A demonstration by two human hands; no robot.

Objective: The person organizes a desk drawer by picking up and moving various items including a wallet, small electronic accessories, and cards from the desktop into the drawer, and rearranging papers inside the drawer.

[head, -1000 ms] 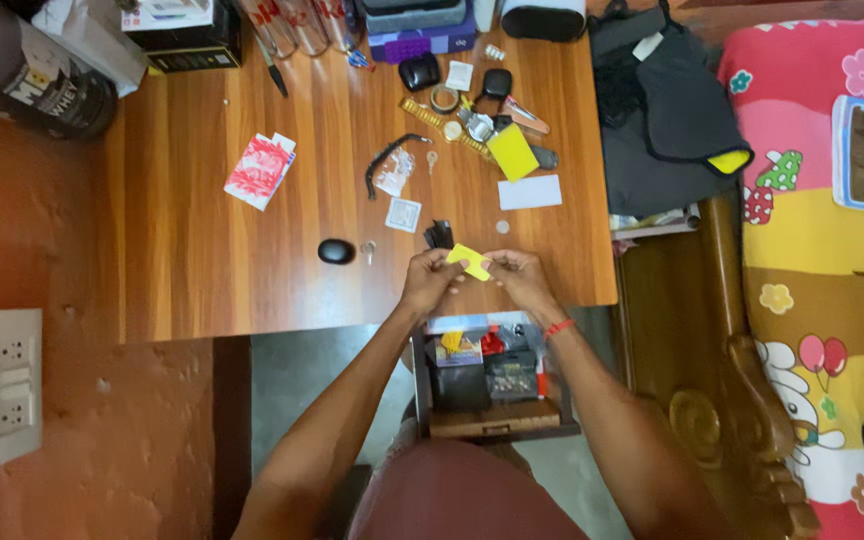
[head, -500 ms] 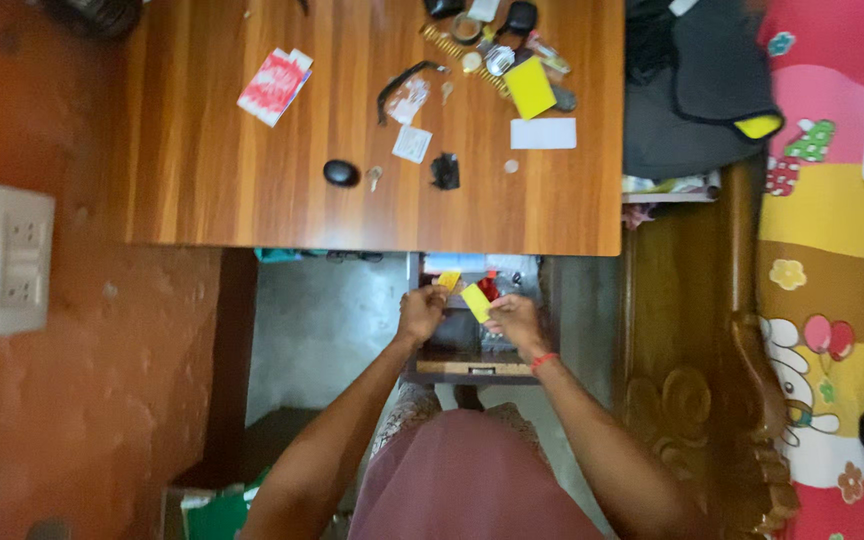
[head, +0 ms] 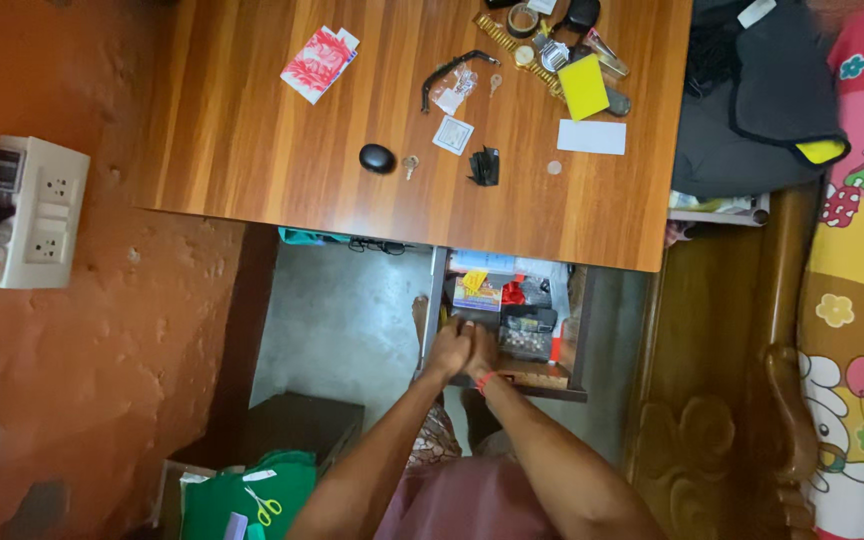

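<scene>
My left hand (head: pixel 449 346) and my right hand (head: pixel 482 352) are pressed together, fingers curled, over the dark left part of an open drawer (head: pixel 562 385) under the wooden table (head: pixel 252 150). A red band circles my right wrist. The small yellow card I held earlier is out of sight, and I cannot tell whether either hand still holds it. Inside the drawer, right of my hands, lie a dark box of small items (head: pixel 527 333), papers and red bits.
The table carries a black oval case (head: pixel 377 158), a black clip (head: pixel 485 166), a yellow card (head: pixel 583 86), a white card (head: pixel 592 137) and a red-white packet (head: pixel 318 62). A socket board (head: pixel 37 212) is on the left wall. A carved bed frame (head: pixel 722 400) stands right; a green bag (head: pixel 222 495) sits below.
My hands moved from above the table edge down into the drawer and closed together. The yellow card between them has dropped out of sight. The view tilted downward.
</scene>
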